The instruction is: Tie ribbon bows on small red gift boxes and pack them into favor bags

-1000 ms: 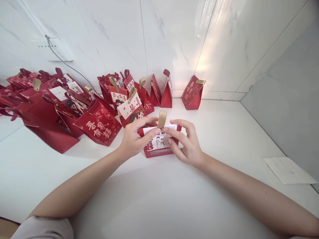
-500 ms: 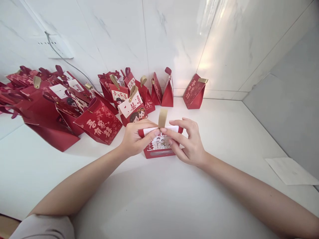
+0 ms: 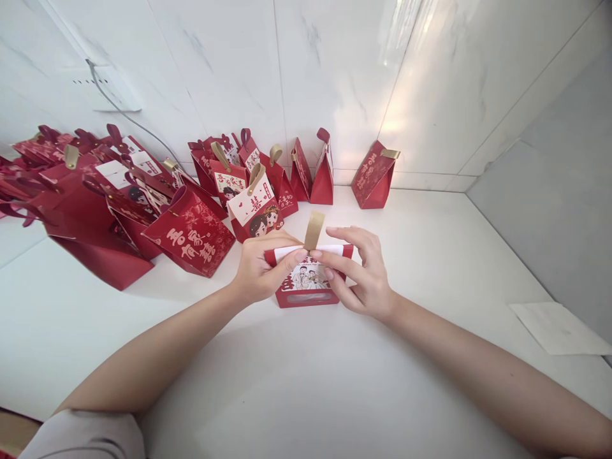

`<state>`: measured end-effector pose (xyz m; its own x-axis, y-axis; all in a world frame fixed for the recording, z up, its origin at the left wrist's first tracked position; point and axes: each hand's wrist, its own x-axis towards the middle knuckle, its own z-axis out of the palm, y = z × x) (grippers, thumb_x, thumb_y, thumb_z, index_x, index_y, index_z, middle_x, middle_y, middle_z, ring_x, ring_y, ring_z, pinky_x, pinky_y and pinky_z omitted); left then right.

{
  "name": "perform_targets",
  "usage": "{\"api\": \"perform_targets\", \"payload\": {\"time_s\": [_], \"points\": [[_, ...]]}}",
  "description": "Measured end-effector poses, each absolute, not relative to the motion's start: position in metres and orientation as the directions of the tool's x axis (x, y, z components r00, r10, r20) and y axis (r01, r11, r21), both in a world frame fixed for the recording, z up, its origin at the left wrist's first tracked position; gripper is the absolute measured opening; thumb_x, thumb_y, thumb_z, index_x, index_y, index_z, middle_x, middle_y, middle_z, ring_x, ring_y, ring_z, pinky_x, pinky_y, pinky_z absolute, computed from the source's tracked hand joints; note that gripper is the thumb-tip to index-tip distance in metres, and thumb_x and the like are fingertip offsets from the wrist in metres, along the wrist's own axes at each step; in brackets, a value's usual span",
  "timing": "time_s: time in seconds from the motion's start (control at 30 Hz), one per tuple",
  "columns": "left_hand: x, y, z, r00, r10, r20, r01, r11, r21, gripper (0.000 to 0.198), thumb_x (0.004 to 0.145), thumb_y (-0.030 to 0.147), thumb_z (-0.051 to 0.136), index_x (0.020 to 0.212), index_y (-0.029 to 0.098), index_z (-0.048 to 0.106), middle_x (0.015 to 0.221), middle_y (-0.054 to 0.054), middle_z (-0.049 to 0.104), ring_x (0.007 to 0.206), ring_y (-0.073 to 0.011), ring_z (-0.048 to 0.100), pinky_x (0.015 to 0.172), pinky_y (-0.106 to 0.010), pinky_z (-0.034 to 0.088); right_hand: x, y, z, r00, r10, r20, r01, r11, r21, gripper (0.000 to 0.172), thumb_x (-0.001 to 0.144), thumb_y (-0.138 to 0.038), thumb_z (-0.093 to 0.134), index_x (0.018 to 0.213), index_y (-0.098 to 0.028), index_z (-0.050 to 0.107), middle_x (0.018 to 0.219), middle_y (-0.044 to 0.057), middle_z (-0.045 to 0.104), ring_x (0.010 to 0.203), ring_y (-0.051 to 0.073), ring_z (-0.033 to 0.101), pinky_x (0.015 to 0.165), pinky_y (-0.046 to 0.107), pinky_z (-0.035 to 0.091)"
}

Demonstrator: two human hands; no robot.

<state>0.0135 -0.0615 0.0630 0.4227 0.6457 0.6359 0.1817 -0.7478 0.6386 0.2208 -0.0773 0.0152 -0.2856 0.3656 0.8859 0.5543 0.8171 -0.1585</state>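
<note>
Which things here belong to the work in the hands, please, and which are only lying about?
In the work:
box, pinched by the left hand
gold loop on its top
right hand, touching the box

Lying about:
other red boxes, untouched, though probably of the same set
white sheet
cable
</note>
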Motion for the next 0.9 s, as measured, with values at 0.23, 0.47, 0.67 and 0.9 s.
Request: {"api": "perform_targets", "payload": {"time_s": [0.23,0.47,0.67,0.9], "points": [[0.015,-0.059,0.058,0.403,0.660,0.634,0.105,-0.721,0.685,0.021,0.086,0.015,0.063,0.066,0.015,0.058,0.067,-0.003,0.062,0.062,-0.0121,0.054,0.063,-0.028,0.042,0.221,-0.072,0.011,-0.353,0.210,0.912,0.677,0.730,0.094,0.050,0.082,-0.020,0.061,0.131,-0.030,0.058,0.153,0.009,0.036,0.122,0.029,0.054,0.099,0.048,0.044],[0.015,-0.059,0.057,0.408,0.669,0.621,0.086,-0.705,0.704,0.019,0.086,0.014,0.063,0.068,0.015,0.060,0.069,-0.003,0.062,0.064,-0.0122,0.054,0.065,-0.028,0.042,0.224,-0.069,0.007,-0.373,0.204,0.905,0.666,0.738,0.108,0.052,0.084,-0.023,0.058,0.135,-0.031,0.055,0.158,0.009,0.029,0.124,0.031,0.052,0.097,0.049,0.045],[0.013,-0.057,0.057,0.409,0.723,0.557,0.074,-0.635,0.769,0.014,0.088,0.021,0.063,0.076,0.015,0.067,0.073,-0.004,0.064,0.067,-0.0132,0.057,0.065,-0.027,0.045,0.229,-0.059,-0.001,-0.384,0.189,0.904,0.573,0.816,0.073,0.047,0.088,-0.027,0.052,0.134,-0.033,0.054,0.150,0.009,0.041,0.120,0.030,0.055,0.097,0.053,0.043],[0.016,-0.066,0.071,0.446,0.779,0.440,0.135,-0.544,0.828,0.019,0.077,0.026,0.076,0.092,0.015,0.073,0.088,-0.006,0.074,0.076,-0.0167,0.066,0.067,-0.025,0.051,0.225,-0.077,0.026,-0.162,0.421,0.893,0.346,0.871,-0.348,0.035,0.092,-0.022,0.047,0.126,-0.030,0.055,0.120,0.009,0.061,0.110,0.027,0.058,0.092,0.050,0.048]]}}
